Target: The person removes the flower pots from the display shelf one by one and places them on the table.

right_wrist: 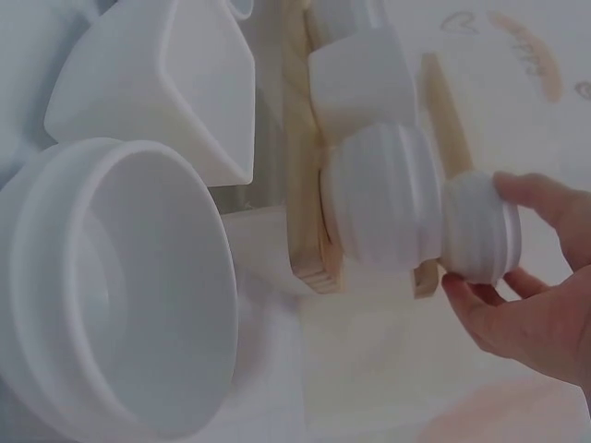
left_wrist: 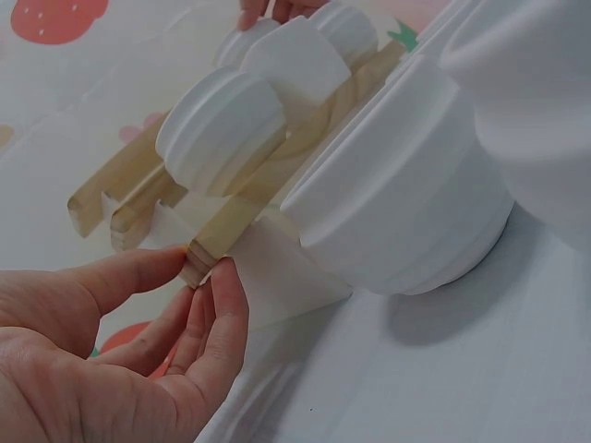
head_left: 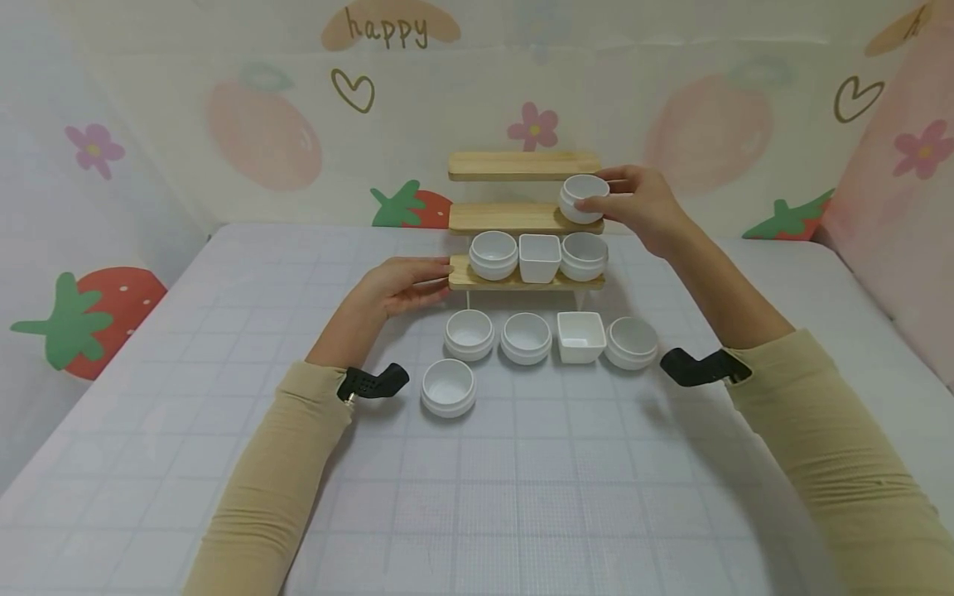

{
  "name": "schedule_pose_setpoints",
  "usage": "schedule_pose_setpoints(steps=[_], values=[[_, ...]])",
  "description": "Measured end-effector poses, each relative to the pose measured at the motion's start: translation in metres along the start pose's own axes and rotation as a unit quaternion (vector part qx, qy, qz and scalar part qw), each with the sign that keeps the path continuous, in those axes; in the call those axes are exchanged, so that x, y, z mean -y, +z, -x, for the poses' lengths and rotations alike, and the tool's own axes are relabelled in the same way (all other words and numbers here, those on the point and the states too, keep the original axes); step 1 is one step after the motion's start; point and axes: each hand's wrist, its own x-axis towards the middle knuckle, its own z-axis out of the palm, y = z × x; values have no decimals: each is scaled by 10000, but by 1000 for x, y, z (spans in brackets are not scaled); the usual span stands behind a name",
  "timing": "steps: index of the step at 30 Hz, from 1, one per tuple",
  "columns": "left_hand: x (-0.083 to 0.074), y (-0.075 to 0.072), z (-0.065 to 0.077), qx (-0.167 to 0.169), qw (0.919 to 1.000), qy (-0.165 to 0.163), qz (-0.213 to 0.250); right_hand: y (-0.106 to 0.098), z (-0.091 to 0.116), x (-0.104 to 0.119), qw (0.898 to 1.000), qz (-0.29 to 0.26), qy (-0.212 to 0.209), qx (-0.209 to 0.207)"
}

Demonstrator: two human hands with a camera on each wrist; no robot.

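A three-tier wooden stand has a top board point(head_left: 524, 165), a middle board point(head_left: 503, 218) and a bottom board point(head_left: 460, 271). My right hand point(head_left: 648, 207) holds a white round bowl point(head_left: 584, 194) by its side, at the right end of the middle board. The thumb and fingers of my left hand point(left_wrist: 138, 351) pinch the left end of the bottom board. Along that board stand a round bowl point(head_left: 493, 257), a square bowl point(head_left: 540, 259) and another round bowl point(head_left: 585, 258), side by side.
In front of the stand, a row on the table point(head_left: 522, 497) has round bowls point(head_left: 526, 339) and a square bowl point(head_left: 581, 338). Nearer me sits one more round bowl point(head_left: 447, 389). Behind the stand rises a patterned backdrop point(head_left: 477, 91).
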Motion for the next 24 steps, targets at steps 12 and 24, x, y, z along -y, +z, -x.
schedule_pose_setpoints(steps=[12, 24], values=[[1, 0, -2, -7, 10000, 42, -4, 0, 3, 0, 9999, -19, -101, 31], [1, 0, -1, 33, 10000, 39, -3, 3, 9, 0, 9996, 9, -274, 105]])
